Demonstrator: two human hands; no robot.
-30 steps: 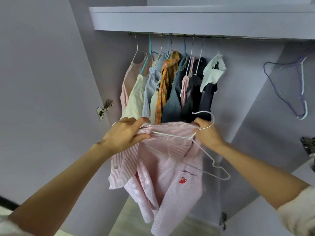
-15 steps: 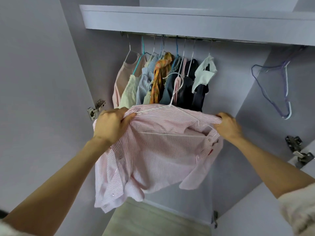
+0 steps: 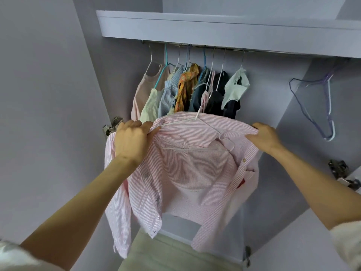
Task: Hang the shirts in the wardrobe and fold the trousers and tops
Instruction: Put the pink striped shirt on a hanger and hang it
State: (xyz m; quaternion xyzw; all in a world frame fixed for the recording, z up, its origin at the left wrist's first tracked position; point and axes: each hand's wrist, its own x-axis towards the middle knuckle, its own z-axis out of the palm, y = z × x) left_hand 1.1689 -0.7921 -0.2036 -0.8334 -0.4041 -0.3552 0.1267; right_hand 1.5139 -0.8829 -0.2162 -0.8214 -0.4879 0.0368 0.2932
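A pink-and-white striped shirt [image 3: 187, 169] hangs open in front of me on a white wire hanger [image 3: 197, 118] whose hook points up toward the wardrobe rail [image 3: 195, 45]. My left hand [image 3: 130, 141] grips the shirt's left shoulder. At the right shoulder, my right hand [image 3: 263, 135] holds the fabric with fingers curled over its edge. The shirt is held below the rail, in front of several garments [image 3: 187, 90] hanging there.
A shelf [image 3: 214, 26] runs above the rail. An empty purple hanger [image 3: 320, 106] hangs at the right. Door hinges sit at the left [image 3: 112, 126] and right [image 3: 340, 171]. The wardrobe's open doors flank me on both sides.
The shirt went from bunched with the hanger half out to spread across the hanger. Both hands moved apart to its shoulders, and the hook now stands upright.
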